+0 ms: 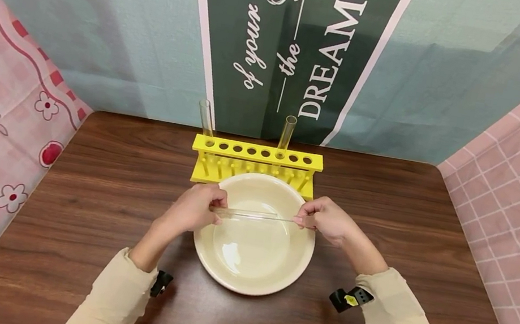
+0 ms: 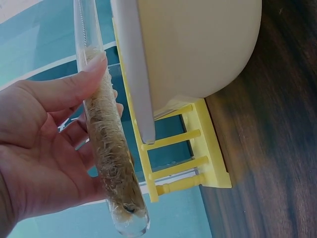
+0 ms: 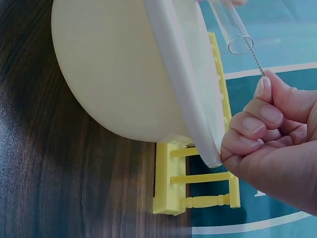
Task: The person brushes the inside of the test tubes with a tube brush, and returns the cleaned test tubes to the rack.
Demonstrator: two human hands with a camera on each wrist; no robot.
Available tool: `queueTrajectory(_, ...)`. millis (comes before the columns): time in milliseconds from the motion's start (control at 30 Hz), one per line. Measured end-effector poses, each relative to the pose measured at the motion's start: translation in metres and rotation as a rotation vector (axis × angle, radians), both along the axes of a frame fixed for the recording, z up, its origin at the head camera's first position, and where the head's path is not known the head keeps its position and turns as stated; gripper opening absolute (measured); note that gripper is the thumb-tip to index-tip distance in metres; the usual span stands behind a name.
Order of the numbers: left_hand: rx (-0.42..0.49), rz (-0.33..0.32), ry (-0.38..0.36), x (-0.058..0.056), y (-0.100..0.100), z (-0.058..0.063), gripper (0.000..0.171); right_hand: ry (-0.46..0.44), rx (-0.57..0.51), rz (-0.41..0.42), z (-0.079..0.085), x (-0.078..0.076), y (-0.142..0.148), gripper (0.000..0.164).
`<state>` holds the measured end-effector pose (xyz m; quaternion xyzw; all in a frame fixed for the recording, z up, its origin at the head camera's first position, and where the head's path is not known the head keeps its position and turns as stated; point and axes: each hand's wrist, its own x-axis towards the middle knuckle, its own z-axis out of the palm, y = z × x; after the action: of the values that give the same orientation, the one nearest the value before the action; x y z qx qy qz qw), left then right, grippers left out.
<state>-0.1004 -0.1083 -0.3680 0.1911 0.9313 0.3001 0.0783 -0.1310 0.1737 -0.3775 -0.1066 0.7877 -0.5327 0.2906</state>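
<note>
Above the glossy, cream, round basin (image 1: pixel 246 287), the left hand (image 1: pixel 192 208) grips a crosswise clear glass test tube (image 1: pixel 245 215), mouth toward the right hand (image 1: pixel 329 220), which pinches the twisted-wire stem (image 3: pixel 254 57) of the pale-bristled brush (image 2: pixel 110 144) inside.

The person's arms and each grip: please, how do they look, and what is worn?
Plain beige sleeves stop short of the wrists. A black device sits by the left one; another, with a yellow mark, by the right. Left grip and right grip wear no gloves.
</note>
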Motion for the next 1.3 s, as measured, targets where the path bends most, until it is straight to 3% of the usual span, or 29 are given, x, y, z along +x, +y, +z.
queueTrajectory(1300, -0.026, 0.074, 0.062, 0.005, -0.011, -0.004, 0.026, -0.169, -0.180, -0.075, -0.006, 0.000, 0.023, 0.018)
